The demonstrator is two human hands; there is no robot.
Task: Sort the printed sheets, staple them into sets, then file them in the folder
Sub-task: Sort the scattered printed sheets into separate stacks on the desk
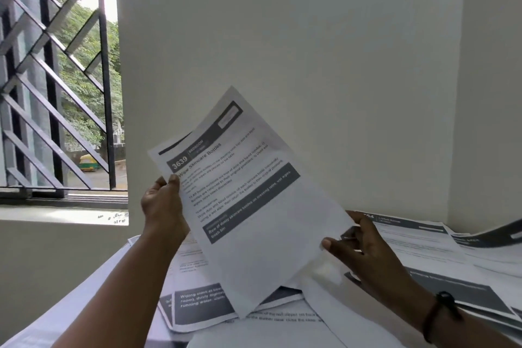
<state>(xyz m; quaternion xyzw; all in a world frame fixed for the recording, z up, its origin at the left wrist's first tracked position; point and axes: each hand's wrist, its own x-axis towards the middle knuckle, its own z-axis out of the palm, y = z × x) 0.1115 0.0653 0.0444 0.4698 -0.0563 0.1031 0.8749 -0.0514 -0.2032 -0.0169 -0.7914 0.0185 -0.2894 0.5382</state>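
I hold a printed sheet (254,206) up in the air, tilted, with the number 3639 and a dark banner on it. My left hand (162,205) grips its upper left edge, thumb on the front. My right hand (357,246) pinches its right edge lower down. Below it, more printed sheets (203,305) lie spread and overlapping on the table. No stapler or folder shows in this view.
Another pile of printed sheets (440,248) lies to the right, against the white wall (310,51). A window with a dark metal grille (56,79) stands at the left, above a ledge (56,216).
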